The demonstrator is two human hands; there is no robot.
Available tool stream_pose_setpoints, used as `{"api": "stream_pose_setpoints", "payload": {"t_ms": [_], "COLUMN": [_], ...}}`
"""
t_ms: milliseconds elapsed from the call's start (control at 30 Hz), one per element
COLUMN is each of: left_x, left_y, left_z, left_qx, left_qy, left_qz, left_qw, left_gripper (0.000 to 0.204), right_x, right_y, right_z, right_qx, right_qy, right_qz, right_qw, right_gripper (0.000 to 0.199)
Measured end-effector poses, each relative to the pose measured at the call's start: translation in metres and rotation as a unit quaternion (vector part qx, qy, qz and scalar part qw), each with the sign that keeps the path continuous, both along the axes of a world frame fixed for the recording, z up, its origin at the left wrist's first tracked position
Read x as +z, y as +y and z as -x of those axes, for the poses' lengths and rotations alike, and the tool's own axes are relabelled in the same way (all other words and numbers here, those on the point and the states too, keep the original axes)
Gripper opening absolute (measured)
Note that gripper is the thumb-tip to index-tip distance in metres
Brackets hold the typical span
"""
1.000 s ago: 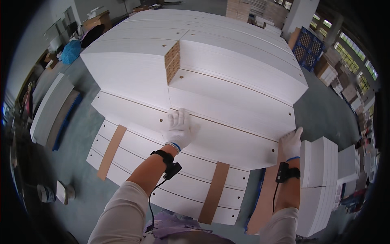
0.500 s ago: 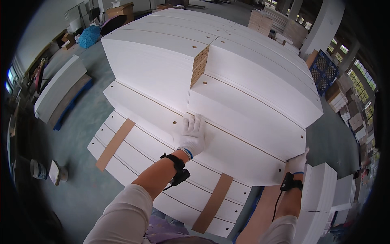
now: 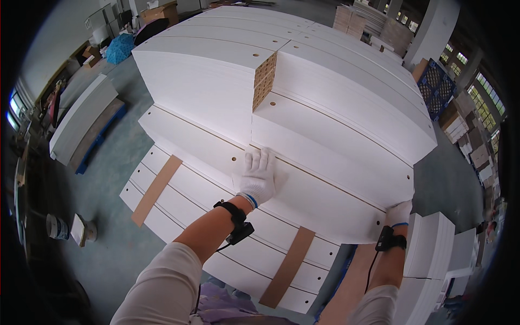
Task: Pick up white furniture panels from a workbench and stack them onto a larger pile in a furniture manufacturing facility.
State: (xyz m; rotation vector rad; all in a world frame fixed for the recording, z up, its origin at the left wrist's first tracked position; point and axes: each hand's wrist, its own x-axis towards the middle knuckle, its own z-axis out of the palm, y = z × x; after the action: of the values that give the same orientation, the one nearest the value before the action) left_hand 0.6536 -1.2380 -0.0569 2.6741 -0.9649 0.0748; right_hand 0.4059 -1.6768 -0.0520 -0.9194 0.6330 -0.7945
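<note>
White panels lie in a stepped stack in front of me, with narrow grooves and small round holes along their edges. My left hand, in a white knit glove, rests flat on a lower step, fingers stretched out close together beside a hole. It grips nothing. At the right end of the same step is my right hand, also gloved, against the panels' end. Its fingers are mostly hidden there, so their grip does not show. Black straps with small devices circle both wrists.
Two brown strips lie across the lowest panels nearest me. More white panels stand close on my right. Another panel stack sits on a blue pallet to the left, with buckets on the floor nearer me.
The view has shifted slightly. My left hand stays flat in the same place on the panel. At the panels' right end, my right hand has changed its pose a little, its fingers less extended.
</note>
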Motion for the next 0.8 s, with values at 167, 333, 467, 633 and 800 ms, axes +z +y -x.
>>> {"api": "stream_pose_setpoints", "payload": {"t_ms": [167, 333, 467, 633, 800], "left_x": [-0.001, -0.005, -0.008, -0.003, 0.001], "left_y": [0.000, -0.001, -0.002, -0.005, -0.003], "left_z": [0.000, -0.003, -0.004, -0.002, -0.001], "left_qx": [-0.003, 0.014, 0.017, 0.024, 0.007], "left_qy": [0.000, -0.003, 0.004, 0.010, -0.020], "left_qz": [-0.010, -0.035, -0.031, -0.066, -0.075], "left_qw": [1.000, 0.999, 0.999, 0.997, 0.997], "left_gripper": [0.080, 0.082, 0.082, 0.080, 0.077], "right_x": [-0.017, -0.059, -0.080, -0.068, -0.076], "right_y": [-0.017, -0.022, 0.024, 0.145, 0.290], "right_z": [0.045, 0.100, 0.136, 0.199, 0.297], "right_qx": [-0.030, 0.206, 0.172, -0.033, -0.056], "right_qy": [0.050, 0.174, -0.042, 0.201, 0.303], "right_qz": [0.025, 0.174, -0.049, -0.088, -0.205], "right_qw": [0.998, 0.947, 0.983, 0.975, 0.929], "right_gripper": [0.060, 0.064, 0.067, 0.072, 0.069]}}
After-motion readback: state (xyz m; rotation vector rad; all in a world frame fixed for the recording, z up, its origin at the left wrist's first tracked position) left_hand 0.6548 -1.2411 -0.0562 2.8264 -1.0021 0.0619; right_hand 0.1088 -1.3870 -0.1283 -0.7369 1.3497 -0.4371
